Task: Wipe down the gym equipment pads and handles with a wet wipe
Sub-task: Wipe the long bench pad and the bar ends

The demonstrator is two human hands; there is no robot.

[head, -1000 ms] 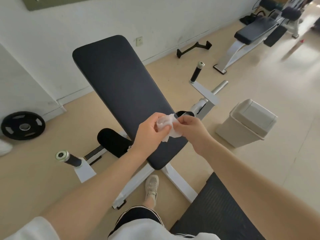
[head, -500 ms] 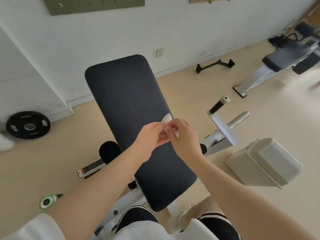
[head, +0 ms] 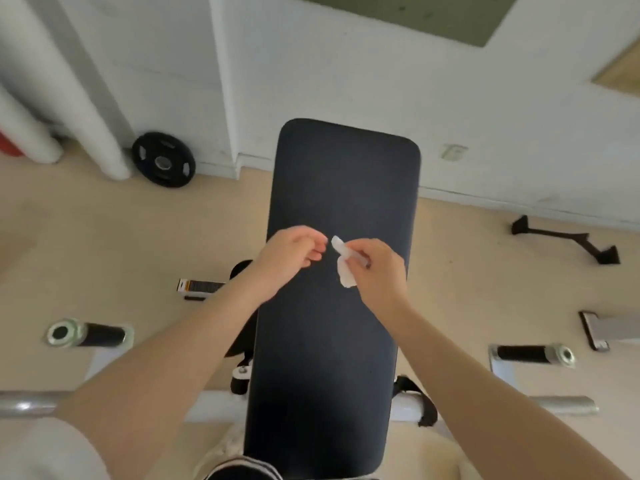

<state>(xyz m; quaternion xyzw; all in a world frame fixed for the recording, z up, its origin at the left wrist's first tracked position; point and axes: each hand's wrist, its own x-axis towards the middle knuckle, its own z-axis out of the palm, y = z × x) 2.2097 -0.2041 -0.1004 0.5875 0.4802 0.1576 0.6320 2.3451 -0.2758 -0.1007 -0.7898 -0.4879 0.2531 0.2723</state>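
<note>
A long black bench pad [head: 339, 341] runs away from me down the middle of the view. Above its middle my right hand [head: 375, 268] pinches a small folded white wet wipe [head: 343, 265]. My left hand [head: 289, 256] hovers just left of the wipe with loosely curled fingers, holding nothing and apart from the wipe. Two black handles with metal end caps stick out either side: the left handle [head: 91, 335] and the right handle [head: 533, 354].
A black weight plate [head: 163, 163] leans on the white wall at the back left. A black floor bar [head: 568, 239] lies at the right. Chrome frame bars [head: 561, 405] cross near me. Beige floor surrounds the bench.
My view has swung so the bench pad now lies straight ahead. My left hand has let go of the wipe and drawn left; my right hand keeps it.
</note>
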